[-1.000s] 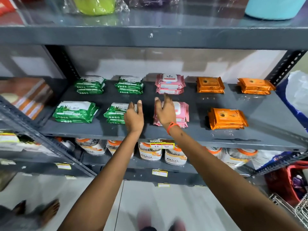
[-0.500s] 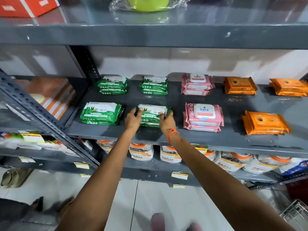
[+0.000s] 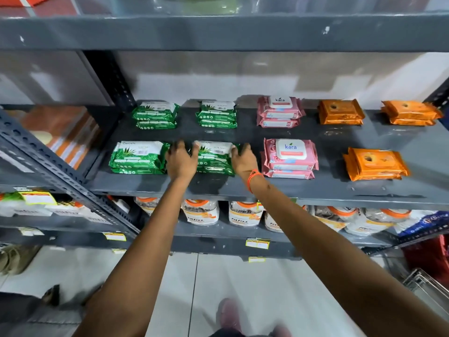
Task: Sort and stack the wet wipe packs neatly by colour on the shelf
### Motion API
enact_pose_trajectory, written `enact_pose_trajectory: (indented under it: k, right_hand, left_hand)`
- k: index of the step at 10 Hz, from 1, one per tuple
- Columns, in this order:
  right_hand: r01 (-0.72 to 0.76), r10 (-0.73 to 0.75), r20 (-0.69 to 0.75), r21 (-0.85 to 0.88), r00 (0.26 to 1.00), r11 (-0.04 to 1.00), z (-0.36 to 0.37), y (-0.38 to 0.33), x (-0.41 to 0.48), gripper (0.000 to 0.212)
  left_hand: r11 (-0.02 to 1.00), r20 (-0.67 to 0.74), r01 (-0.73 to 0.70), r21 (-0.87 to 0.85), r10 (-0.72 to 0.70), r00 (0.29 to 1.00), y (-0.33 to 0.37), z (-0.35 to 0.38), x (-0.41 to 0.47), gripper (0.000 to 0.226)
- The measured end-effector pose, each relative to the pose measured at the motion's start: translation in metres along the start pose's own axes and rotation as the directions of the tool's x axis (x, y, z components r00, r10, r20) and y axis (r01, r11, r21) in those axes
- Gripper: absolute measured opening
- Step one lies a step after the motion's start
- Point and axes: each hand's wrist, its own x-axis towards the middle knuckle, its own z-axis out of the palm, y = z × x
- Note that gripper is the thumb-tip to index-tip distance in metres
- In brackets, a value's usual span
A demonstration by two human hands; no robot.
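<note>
As left grip [image 3: 181, 161] and right grip [image 3: 244, 159] curl, both clasp green packs [image 3: 215, 158]

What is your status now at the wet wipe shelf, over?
Left grip and right grip hold right front green stack by its sides. Stack sits on shelf, beside pink stack. Nothing in the way.

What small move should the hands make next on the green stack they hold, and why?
Probably press its sides square, then let go: the left hand and right hand grip the front green stack from both sides, and its packs seem slightly offset.
</note>
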Motion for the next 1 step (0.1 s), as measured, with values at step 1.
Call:
enact_pose_trajectory:
  k: [1]
  right_hand:
    - [0.034, -0.031, 0.036, -0.086, 0.999, 0.996, -0.0510, -0.0221, -0.0271, 0.038]
  left_hand:
    - [0.955, -0.037, -0.251, 0.159, 0.260, 0.965, 0.0444, -0.0255, -0.0251, 0.039]
